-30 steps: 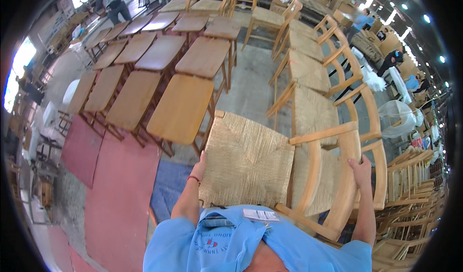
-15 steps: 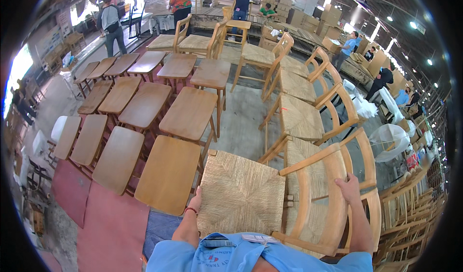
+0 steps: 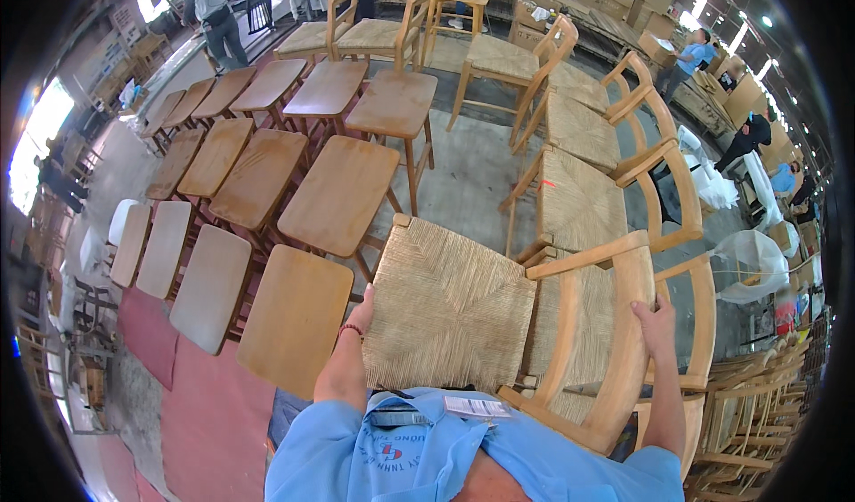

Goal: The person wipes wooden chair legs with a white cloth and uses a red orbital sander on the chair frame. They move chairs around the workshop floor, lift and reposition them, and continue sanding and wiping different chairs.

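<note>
- Over on the left, a block of wooden stools (image 3: 258, 181) fills the floor from near to far, their flat brown seats packed in close rows; any sideways swing of the chair could scuff the nearest stool (image 3: 294, 319).
- Down the right, a row of woven-seat chairs (image 3: 583, 195), one behind another, curved backs facing right. Tight quarters here: frames could knock if the load drifts that way.
- Near left, red floor mats (image 3: 218, 413) lie beneath the front stools; a lifted edge could catch a foot, though the feet are out of sight.
- And the main thing, near centre: a light wooden chair with woven seat (image 3: 450, 302) between stools and chair row, seat to the left, backrest (image 3: 628, 350) to the right, overlapping a chair of the row in this view. Touching or apart? Cannot tell, and its legs are hidden, so neither can I say whether it bears on the floor.
- The right hand (image 3: 657, 322) is gripping the backrest's outer edge, thumb on top; a slip on that smooth curve would drop this side.
- The left hand (image 3: 359, 313) clasps the seat's left edge, fingers mostly hidden; with a stool so near, knuckles could get pinched.
- Smallest, a red bracelet (image 3: 353, 328) on the left wrist; it might snag the weave.
</note>
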`<act>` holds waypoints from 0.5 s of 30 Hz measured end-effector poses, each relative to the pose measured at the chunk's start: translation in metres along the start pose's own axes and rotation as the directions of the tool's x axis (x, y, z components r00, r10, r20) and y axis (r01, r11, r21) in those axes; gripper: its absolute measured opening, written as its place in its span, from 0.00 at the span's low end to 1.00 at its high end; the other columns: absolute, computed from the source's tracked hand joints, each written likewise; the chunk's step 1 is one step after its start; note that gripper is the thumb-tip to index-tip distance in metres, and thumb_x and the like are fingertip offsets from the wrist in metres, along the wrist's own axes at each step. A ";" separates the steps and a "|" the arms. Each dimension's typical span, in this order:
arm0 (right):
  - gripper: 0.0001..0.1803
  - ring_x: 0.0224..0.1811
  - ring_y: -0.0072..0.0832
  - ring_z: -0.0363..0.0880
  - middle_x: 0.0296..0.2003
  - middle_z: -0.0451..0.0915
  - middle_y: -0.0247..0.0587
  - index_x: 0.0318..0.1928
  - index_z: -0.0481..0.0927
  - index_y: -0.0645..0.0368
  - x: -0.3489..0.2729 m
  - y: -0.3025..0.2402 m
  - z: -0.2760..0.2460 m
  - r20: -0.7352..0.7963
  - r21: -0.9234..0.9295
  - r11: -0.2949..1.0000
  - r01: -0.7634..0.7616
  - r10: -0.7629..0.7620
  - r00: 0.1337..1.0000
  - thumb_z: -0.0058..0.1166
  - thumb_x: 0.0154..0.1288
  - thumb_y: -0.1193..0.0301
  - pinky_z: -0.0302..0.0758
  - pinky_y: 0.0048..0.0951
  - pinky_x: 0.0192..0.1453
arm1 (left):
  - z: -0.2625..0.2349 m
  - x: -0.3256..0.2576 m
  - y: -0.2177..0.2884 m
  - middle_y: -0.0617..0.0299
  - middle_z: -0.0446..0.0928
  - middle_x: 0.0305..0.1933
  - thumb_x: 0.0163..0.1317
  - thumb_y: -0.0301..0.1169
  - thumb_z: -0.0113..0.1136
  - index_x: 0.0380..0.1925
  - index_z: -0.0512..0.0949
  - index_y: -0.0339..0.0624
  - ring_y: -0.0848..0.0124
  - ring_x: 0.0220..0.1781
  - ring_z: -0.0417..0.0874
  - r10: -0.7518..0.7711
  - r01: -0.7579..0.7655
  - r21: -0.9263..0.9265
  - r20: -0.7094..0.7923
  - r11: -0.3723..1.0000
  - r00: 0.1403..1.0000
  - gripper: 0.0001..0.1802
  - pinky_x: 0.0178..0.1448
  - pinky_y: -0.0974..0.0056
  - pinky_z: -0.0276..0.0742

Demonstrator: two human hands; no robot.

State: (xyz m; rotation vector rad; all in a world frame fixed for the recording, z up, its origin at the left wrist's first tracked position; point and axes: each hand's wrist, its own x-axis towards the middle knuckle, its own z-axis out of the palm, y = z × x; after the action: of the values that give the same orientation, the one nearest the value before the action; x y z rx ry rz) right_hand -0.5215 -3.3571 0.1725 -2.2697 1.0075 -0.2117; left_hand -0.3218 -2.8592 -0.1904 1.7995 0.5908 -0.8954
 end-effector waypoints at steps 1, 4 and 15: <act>0.22 0.37 0.34 0.82 0.36 0.83 0.49 0.46 0.78 0.69 0.010 -0.005 0.001 -0.005 0.009 1.000 -0.005 0.005 1.000 0.63 0.56 0.66 0.76 0.34 0.43 | 0.001 0.008 0.009 0.34 0.61 0.71 0.60 0.76 0.27 0.65 0.62 0.24 0.52 0.77 0.56 0.019 -0.019 -0.013 0.015 1.000 1.000 0.60 0.76 0.56 0.52; 0.22 0.38 0.34 0.82 0.37 0.83 0.50 0.46 0.78 0.69 0.038 -0.016 0.009 -0.011 0.008 1.000 0.000 0.000 1.000 0.63 0.56 0.65 0.76 0.34 0.44 | 0.002 0.038 0.031 0.34 0.61 0.70 0.60 0.77 0.28 0.65 0.62 0.23 0.52 0.77 0.56 -0.016 0.016 0.035 -0.003 0.999 1.000 0.61 0.76 0.57 0.52; 0.26 0.41 0.35 0.83 0.40 0.83 0.54 0.50 0.78 0.72 0.183 -0.096 0.069 -0.022 -0.059 0.998 0.027 -0.029 0.999 0.63 0.55 0.64 0.76 0.35 0.47 | 0.013 0.172 0.142 0.39 0.61 0.72 0.59 0.77 0.31 0.67 0.61 0.25 0.54 0.76 0.58 0.043 -0.036 -0.082 0.087 0.996 0.995 0.60 0.75 0.57 0.54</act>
State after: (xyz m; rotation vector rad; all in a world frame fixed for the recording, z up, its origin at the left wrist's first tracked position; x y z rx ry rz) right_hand -0.3095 -3.4051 0.1580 -2.3410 1.0065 -0.2229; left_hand -0.1173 -2.9259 -0.2503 1.6852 0.5257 -0.9075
